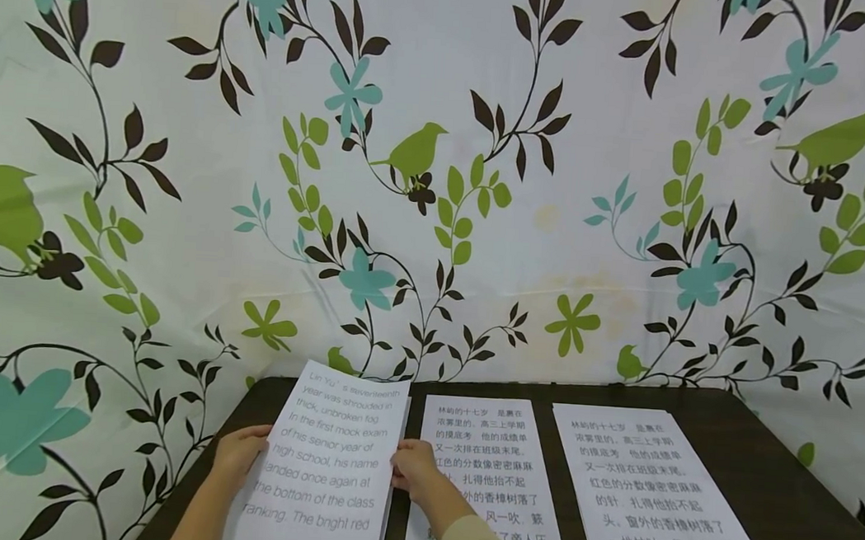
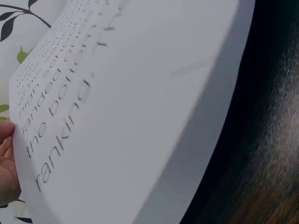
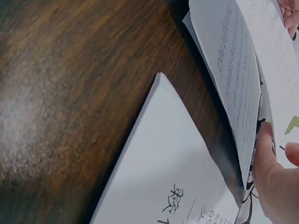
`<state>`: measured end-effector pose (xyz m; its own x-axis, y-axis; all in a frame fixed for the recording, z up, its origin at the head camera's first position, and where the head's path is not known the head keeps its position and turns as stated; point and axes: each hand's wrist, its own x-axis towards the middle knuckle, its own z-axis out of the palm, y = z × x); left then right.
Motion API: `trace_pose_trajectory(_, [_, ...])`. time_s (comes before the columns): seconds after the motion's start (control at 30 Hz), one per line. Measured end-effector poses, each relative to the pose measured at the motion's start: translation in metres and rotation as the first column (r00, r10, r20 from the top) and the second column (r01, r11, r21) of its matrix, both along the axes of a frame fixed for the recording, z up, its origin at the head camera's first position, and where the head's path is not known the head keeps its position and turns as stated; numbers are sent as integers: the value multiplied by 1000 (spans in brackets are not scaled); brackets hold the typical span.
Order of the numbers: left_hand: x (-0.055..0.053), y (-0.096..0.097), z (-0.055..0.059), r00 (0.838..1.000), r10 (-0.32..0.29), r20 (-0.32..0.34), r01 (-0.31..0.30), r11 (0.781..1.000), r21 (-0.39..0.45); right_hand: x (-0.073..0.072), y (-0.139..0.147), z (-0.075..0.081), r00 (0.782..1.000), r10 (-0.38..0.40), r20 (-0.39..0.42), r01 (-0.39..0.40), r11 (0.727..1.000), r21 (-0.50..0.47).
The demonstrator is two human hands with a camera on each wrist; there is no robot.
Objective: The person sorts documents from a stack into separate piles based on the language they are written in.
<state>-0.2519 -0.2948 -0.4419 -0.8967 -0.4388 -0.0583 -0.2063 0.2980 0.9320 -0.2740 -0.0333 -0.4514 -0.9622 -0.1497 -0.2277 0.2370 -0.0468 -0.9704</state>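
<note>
A white sheet of paper (image 1: 320,453) printed in large English text is held up at the left by both hands. My left hand (image 1: 237,455) pinches its left edge, thumb toward the front. My right hand (image 1: 416,471) pinches the opposite edge, as the right wrist view also shows with the finger and thumb on either side of it. Beneath the raised sheet lies a paper stack (image 3: 231,70) with English print. In the left wrist view the sheet bows, its lower part blank, and only part of the left hand (image 2: 6,163) shows.
A middle paper stack (image 1: 477,438) with Chinese text lies right of the sheet, partly behind the right forearm. Another Chinese-printed stack (image 1: 649,498) lies farther right. All are on a dark wooden table (image 1: 733,454), backed by a patterned cloth (image 1: 475,306) with leaves and birds.
</note>
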Motion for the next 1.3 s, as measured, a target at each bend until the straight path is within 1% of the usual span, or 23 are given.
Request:
trace_pose_trajectory(0.2, [-3, 3, -9, 1000, 8, -2, -8, 1000, -3, -3, 5, -4, 997, 47, 58, -46, 999, -20])
trace_pose_trajectory(0.37, [-5, 3, -16, 999, 32, 12, -32, 999, -9, -5, 8, -3, 994, 85, 68, -84, 996, -9])
trace_pose_trajectory(0.53, [-9, 1, -24, 999, 49, 2, -49, 998, -40, -3, 7, -4, 992, 99, 82, -100, 995, 12])
trace_pose_trajectory(0.7, [-14, 0, -34, 998, 68, -2, -68, 994, -83, 0, 6, -5, 991, 111, 75, -112, 994, 13])
trace_pose_trajectory(0.83, [-16, -1, -40, 994, 112, 11, -110, 989, -102, 1, 6, -5, 991, 117, 65, -118, 993, 23])
trace_pose_trajectory(0.93, [-17, -2, -42, 993, 113, 21, -109, 988, -111, 1, 6, -5, 991, 117, 62, -119, 992, 36])
trace_pose_trajectory(1.13, [-19, -5, -47, 996, 84, 26, -81, 993, -87, 1, 7, -4, 992, 122, 44, -123, 992, 35])
trace_pose_trajectory(1.2, [-22, -7, -52, 995, 95, 27, -93, 993, -78, 1, 8, -3, 991, 124, 39, -126, 991, 38])
trace_pose_trajectory(1.3, [-30, -12, -63, 992, 124, 8, -123, 991, -60, 0, 10, -1, 992, 121, 45, -123, 991, 58])
